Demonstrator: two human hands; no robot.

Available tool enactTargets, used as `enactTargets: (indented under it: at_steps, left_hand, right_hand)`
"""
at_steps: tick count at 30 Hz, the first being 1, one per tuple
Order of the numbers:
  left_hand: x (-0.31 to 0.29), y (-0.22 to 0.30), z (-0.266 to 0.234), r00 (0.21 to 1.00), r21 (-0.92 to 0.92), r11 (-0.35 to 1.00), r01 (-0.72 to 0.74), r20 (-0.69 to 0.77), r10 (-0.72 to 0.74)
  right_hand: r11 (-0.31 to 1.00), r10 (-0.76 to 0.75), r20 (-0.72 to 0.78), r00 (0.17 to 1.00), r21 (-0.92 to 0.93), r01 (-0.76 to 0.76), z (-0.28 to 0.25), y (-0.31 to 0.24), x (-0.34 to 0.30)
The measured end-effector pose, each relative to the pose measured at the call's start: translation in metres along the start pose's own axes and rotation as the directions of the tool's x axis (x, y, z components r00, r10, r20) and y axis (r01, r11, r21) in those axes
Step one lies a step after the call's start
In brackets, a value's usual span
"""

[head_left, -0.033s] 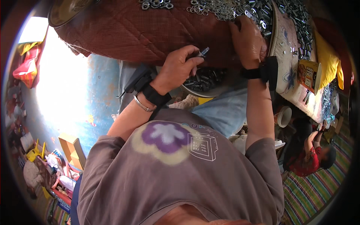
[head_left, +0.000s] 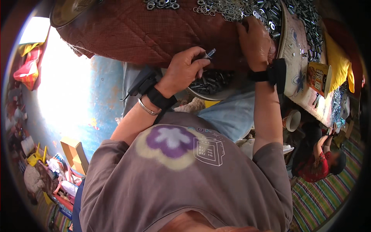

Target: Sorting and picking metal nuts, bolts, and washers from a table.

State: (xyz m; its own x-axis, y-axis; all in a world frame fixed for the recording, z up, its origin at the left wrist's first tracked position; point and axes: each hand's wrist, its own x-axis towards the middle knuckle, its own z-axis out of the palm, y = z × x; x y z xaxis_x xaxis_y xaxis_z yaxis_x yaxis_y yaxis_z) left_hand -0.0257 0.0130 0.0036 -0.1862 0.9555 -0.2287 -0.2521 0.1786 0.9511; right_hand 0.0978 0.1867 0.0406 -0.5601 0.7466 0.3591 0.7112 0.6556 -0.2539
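My left hand (head_left: 184, 70) pinches a small silver bolt (head_left: 210, 52) between thumb and fingers, just above a metal bowl of dark bolts (head_left: 211, 82) on my lap. My right hand (head_left: 255, 40) lies palm down on the quilted red-brown cloth (head_left: 131, 31), its fingertips at the edge of a heap of silver washers (head_left: 228, 9). What is under that palm is hidden. A small cluster of nuts (head_left: 162, 4) lies further left on the cloth. Both wrists wear black straps.
More bolts (head_left: 309, 23) cover a flowered cloth on the right, beside a printed carton (head_left: 319, 77) and a yellow cloth (head_left: 338, 58). A white cup (head_left: 293, 120) stands below. Another person in red (head_left: 317, 166) sits on a striped mat (head_left: 328, 201). A cardboard box (head_left: 73, 152) and clutter lie lower left.
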Motion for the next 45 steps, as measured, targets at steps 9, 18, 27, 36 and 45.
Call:
enactTargets:
  at_steps: [9,18,27,36,45]
  left_hand:
    - [-0.005,0.005,-0.006,0.999,0.069,0.997,-0.023,-0.035,0.025]
    - [-0.007,0.007,-0.002,0.994,0.126,0.988,-0.093,-0.051,0.1]
    - [-0.004,0.009,-0.012,0.985,0.192,0.974,-0.118,-0.101,0.139]
    - [0.004,0.0,-0.026,0.986,-0.08,0.996,-0.028,-0.167,0.014]
    - [0.001,0.007,-0.034,0.988,0.061,0.998,-0.02,-0.153,0.029]
  right_hand:
    - [0.886,0.032,0.123,0.992,0.455,-0.086,-0.019,-0.015,-0.018]
    - [0.665,-0.205,0.512,0.834,0.698,-0.265,-0.03,-0.04,-0.034]
    - [0.714,-0.273,0.493,0.826,0.679,-0.169,-0.025,-0.049,-0.022]
    - [0.86,-0.125,0.11,0.986,0.507,0.052,0.013,-0.053,0.038]
    - [0.924,-0.329,0.019,0.944,0.214,0.318,0.032,-0.056,0.054]
